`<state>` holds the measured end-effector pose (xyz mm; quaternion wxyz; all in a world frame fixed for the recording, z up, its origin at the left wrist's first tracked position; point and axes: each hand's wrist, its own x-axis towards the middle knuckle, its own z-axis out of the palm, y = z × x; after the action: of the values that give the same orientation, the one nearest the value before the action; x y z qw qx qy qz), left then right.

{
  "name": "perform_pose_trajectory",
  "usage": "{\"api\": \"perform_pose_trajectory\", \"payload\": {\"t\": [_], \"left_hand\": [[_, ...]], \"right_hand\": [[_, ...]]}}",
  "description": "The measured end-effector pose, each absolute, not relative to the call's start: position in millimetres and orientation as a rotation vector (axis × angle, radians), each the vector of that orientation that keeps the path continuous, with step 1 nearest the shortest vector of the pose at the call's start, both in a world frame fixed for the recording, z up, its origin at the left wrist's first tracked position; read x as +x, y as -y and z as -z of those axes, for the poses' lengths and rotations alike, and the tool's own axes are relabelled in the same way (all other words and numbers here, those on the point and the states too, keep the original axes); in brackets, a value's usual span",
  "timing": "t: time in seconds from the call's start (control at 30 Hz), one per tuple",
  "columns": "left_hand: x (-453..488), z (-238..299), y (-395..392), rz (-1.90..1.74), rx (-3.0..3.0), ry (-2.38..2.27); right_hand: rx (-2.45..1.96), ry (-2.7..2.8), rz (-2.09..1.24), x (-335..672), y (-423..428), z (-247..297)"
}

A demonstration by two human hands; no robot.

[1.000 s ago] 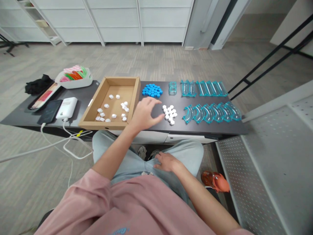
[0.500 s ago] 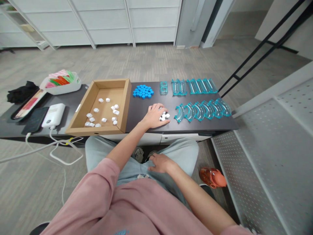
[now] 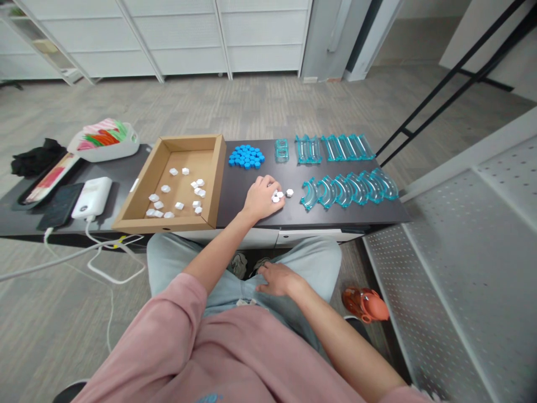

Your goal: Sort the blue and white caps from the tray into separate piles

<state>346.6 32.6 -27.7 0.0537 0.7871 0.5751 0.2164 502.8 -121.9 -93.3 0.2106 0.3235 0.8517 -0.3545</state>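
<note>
My left hand (image 3: 263,198) is on the dark table, its fingers curled around several small white hexagonal pieces (image 3: 277,196). How many sit under the palm is hidden. A single white hexagonal piece (image 3: 289,192) lies loose on the tabletop, just right of the fingertips. Other white pieces are scattered in the cardboard tray (image 3: 221,184) to the left. Beyond my left hand is a cluster of blue hexagonal pieces (image 3: 246,157). My right hand (image 3: 274,279) rests on my lap, fingers loosely extended, holding nothing.
Curved clear-teal pieces (image 3: 344,191) line the table's right side. Behind them stand straight teal pieces (image 3: 348,148) and small teal ones (image 3: 281,150). At left are a white power bank (image 3: 92,198), a phone (image 3: 61,207) and a white basket (image 3: 107,152). An orange bottle (image 3: 364,305) is on the floor.
My left hand has drawn slightly left and its fingers have closed in around the white pieces. One white piece now lies apart to the right. My right hand stays put.
</note>
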Motion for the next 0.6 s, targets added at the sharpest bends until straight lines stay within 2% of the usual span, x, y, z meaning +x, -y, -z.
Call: {"api": "perform_pose_trajectory", "payload": {"t": [0.6], "left_hand": [[330.4, 8.1, -22.8, -1.004, 2.317, -1.905]], "right_hand": [[0.866, -2.324, 0.962, 503.6, 121.3, 96.0]]}}
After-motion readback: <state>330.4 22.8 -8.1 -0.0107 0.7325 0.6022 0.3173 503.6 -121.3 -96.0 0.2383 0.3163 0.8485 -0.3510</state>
